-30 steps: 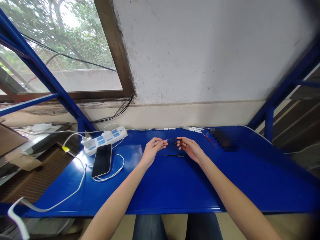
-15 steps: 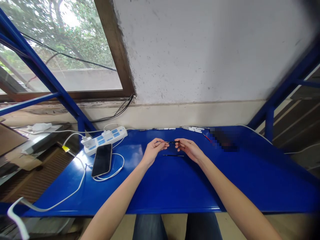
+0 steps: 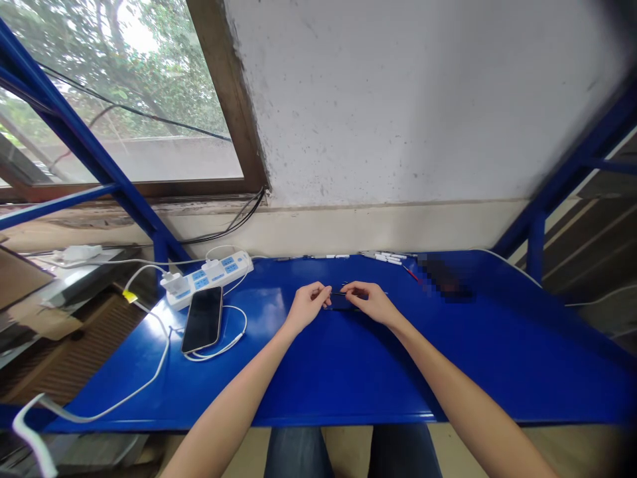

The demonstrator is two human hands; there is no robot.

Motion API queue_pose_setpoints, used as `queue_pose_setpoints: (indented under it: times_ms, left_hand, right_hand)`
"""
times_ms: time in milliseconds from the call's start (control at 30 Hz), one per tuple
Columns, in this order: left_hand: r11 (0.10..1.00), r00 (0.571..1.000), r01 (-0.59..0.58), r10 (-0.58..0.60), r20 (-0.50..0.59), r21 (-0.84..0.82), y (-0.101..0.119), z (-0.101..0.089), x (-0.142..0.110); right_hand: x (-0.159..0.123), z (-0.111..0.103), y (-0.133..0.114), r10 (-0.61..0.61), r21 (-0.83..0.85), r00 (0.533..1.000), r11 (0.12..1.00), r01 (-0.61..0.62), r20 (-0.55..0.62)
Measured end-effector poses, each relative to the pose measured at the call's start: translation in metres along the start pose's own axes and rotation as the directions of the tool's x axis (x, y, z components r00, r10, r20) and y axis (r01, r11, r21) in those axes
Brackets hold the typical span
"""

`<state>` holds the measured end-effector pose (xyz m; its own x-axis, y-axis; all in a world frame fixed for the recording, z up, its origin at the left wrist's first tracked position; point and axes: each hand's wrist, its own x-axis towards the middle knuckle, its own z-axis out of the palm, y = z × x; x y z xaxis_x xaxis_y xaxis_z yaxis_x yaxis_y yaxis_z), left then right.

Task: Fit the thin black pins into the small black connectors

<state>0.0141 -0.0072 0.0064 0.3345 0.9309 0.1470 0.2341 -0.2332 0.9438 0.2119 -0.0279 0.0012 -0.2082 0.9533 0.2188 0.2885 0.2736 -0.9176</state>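
Observation:
My left hand [image 3: 307, 305] and my right hand [image 3: 367, 300] rest close together low over the middle of the blue table [image 3: 348, 372]. Both have curled fingers pinching a thin black stick [image 3: 341, 294] that spans between them, just above the table top. A second thin black stick lies on the table right under the hands, mostly hidden by them.
A black phone [image 3: 202, 319] with a white cable lies left of my hands, beside a white power strip [image 3: 209, 277]. Small white and red pieces [image 3: 391, 257] line the table's far edge. A blurred dark object [image 3: 442, 275] sits at the right. Blue frame bars stand on both sides.
Both hands have dropped toward the table and drawn closer together, bringing the held stick down over the one that lay on the table.

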Motion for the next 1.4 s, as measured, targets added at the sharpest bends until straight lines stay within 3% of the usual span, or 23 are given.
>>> queue_pose_setpoints:
  times_ms: [167,267,367,600,800,1067,1233,1400]
  left_hand:
    - [0.947,0.993,-0.113,0.117,0.006,0.3,0.001,-0.002,-0.002]
    - [0.878,0.968,-0.209,0.249,-0.036,0.431,0.004,-0.008,-0.001]
    - [0.844,0.951,-0.213,0.295,-0.094,0.492,0.004,-0.017,0.003]
    - [0.731,0.976,-0.026,0.167,-0.142,0.682,-0.01,-0.028,0.004]
    - [0.627,0.987,0.017,0.113,-0.112,0.779,-0.012,-0.024,0.001]
    - [0.583,0.993,0.018,0.084,-0.082,0.812,-0.016,-0.023,0.001]
    - [0.578,0.995,0.036,0.052,-0.08,0.816,-0.011,-0.023,0.001]
    - [0.6,0.997,0.039,0.03,-0.071,0.799,-0.009,-0.024,0.001]
  right_hand:
    - [0.0,0.002,0.003,-0.128,-0.296,0.992,0.947,0.127,0.015]
    - [0.001,0.001,0.005,-0.125,-0.337,0.992,0.934,0.116,-0.007]
    - [0.002,0.0,0.008,-0.113,-0.36,0.992,0.929,0.089,-0.048]
    - [0.002,0.003,0.02,-0.081,-0.412,0.996,0.909,0.062,-0.029]
    - [0.002,0.004,0.018,-0.055,-0.504,0.997,0.861,0.07,0.045]
    - [0.001,0.004,0.013,-0.083,-0.527,0.993,0.843,0.113,0.079]
    - [0.002,0.0,0.017,-0.115,-0.537,0.993,0.84,0.082,-0.029]
    - [0.003,-0.009,0.026,-0.122,-0.622,0.973,0.783,-0.028,-0.197]
